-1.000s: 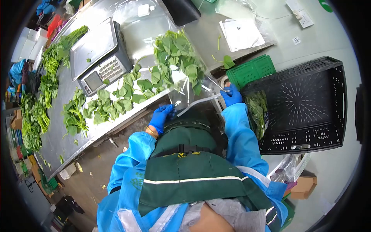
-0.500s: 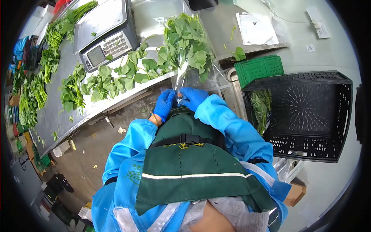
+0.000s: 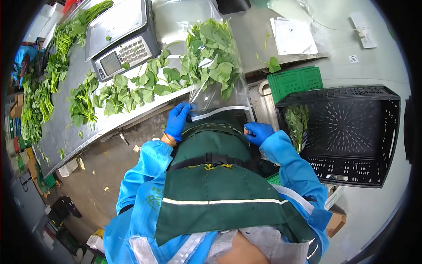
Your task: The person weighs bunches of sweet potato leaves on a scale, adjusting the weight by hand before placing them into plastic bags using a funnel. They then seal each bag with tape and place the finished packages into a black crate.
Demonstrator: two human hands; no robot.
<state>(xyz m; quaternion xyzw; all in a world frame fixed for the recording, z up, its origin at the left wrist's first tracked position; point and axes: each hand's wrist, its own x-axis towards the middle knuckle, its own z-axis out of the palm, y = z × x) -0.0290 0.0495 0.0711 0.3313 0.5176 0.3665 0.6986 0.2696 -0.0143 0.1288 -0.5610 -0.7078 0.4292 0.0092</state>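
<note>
Head view shows your left hand [image 3: 177, 121] in a blue glove, its fingers pinched on the left corner of the clear bag [image 3: 220, 97] near its mouth. Your right hand [image 3: 259, 133], also gloved in blue, is curled beside the right corner of that mouth; you cannot tell from here whether it grips the plastic. A white strip [image 3: 220, 112] runs across the bag just in front of your green apron [image 3: 220, 189].

The bag lies with its leafy greens [image 3: 210, 55] on the tabletop [image 3: 66, 116], and its mouth reaches over the near edge towards you. To the left of it, loose leafy sprigs [image 3: 127, 94] are spread along that edge, with the weighing scale [image 3: 121, 44] behind them. Farther left you have a row of green bunches [image 3: 46, 94].

On your right, a sheet of white paper [image 3: 294, 37] lies towards the back. Nearer you are a green crate [image 3: 294, 81] and a black crate [image 3: 343, 127], the black one with packed greens [image 3: 296, 123] at its left side.
</note>
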